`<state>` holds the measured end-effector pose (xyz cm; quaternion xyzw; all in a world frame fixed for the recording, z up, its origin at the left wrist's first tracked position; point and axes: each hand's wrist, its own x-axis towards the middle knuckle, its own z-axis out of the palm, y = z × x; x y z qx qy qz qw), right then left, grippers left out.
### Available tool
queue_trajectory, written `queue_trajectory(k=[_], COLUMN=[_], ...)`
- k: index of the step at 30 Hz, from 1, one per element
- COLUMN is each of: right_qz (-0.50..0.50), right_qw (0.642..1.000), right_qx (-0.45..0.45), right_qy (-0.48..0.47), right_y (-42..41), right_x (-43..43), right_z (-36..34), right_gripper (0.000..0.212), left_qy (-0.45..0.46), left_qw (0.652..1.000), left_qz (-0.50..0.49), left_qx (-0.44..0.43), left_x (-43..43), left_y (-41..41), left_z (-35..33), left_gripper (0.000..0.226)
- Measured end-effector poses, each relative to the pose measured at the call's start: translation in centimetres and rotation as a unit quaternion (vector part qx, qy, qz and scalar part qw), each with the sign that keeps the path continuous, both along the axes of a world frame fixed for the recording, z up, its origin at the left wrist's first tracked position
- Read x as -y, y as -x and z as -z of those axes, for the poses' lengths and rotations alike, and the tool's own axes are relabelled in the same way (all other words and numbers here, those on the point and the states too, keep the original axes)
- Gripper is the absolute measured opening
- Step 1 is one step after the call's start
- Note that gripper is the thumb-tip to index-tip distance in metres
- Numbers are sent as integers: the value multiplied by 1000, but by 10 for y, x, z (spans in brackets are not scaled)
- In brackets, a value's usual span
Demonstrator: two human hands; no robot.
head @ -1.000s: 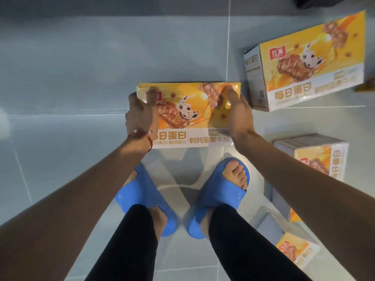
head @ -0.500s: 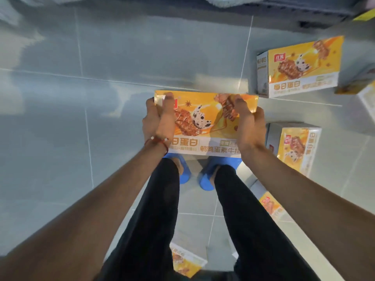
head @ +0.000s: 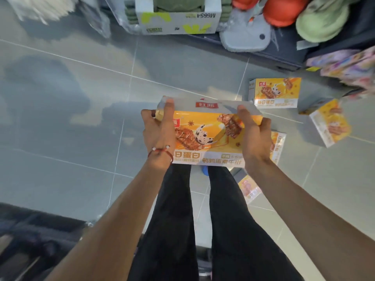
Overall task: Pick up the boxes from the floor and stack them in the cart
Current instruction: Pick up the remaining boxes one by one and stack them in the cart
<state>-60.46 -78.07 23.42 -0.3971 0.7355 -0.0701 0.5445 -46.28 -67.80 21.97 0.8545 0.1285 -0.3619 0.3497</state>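
An orange snack box (head: 209,136) with a spotted-egg picture is held up in front of me, well above the floor. My left hand (head: 158,132) grips its left end, fingers curled over the top edge. My right hand (head: 254,134) grips its right end the same way. More boxes of the same kind lie on the grey tiles: one flat at the right (head: 276,93), one tilted further right (head: 330,123), one partly hidden behind my right hand (head: 279,147), and one small by my right leg (head: 248,188). No cart is clearly visible.
Shop shelving runs along the top, with a white carton (head: 178,21), a grey slipper (head: 245,37), orange and green goods (head: 284,9) and colourful packs (head: 349,63) at the right. A dark blurred object (head: 34,236) fills the lower left corner. Open grey tiles (head: 71,128) lie to the left.
The box has risen from near my feet to well above the floor, held in both hands. My view has lifted, so the shelves show at the top and the floor boxes look smaller.
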Motion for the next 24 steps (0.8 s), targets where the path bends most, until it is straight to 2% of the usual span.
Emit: queue_trajectory(k=[5,8,11,13,17,24], right_qz=[-39,-85,-137,-168,-214,-284], right_qw=[998,991,980,971,956,926], right_qx=[57,106,146,168,198,238], right_qy=[-1,-1,7,16,35,65], right_y=[-7,-14,-21,-26,-37,-84], right_x=[-18,-31,-45,-52,-70,-121], right_z=[-80,-123,-163,-186,-221,-255], right_gripper=[50,54,58,53,39,46], left_qy=[21,44,86,116,147,179], left_qw=[997,991,978,968,952,926], left_qz=[-69,-110,-175,-210,-251,-310], left_qx=[42,60,71,77,94,120], left_x=[-35,-59,-84,-100,-131,-194], left_y=[-4,0,5,8,8,-27], left_z=[-79,-124,-167,-191,-228,-268], left_gripper=[38,33,39,47,48,48])
